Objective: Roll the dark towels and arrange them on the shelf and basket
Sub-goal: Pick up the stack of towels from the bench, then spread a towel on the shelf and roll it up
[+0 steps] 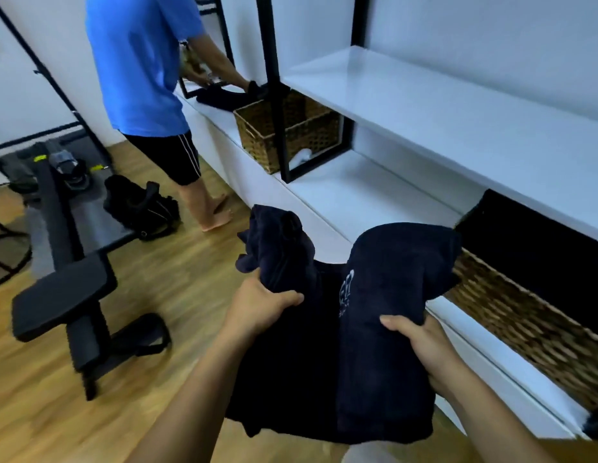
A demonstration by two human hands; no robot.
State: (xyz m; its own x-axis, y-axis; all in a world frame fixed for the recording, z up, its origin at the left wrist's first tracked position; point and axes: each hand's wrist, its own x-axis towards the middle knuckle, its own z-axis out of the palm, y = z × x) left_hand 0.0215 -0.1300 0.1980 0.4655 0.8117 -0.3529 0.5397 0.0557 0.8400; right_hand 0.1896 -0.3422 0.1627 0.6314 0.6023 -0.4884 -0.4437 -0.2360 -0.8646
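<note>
Towel point(374, 295) first: dark, thick terry, soft and floppy, light enough that I hold it up clear of the floor point(190, 279), in front of the white shelving. It sags between my hands and has no stiffness, so I judge it will roll only if it is laid flat or pulled taut. My left hand point(257, 305) clenches a bunched corner. My right hand point(421, 345) grips the folded side, thumb on top. The better hold, I think, is the two top corners spread wide, not these bunches. A pale logo point(347, 285) shows mid-cloth.

Just right of the towel a wicker basket point(524, 329) sits under the upper shelf point(424, 105); its inside is dark and I cannot tell what it holds. The lower shelf point(357, 195) behind the towel offers a flat place. Farther along, a second basket point(257, 128) stands in a black frame point(277, 95), and a person point(140, 61) in a blue shirt handles another dark towel point(220, 95) there, so that end is taken. On my left a bench point(60, 289) and a bag point(140, 205) crowd the floor.
</note>
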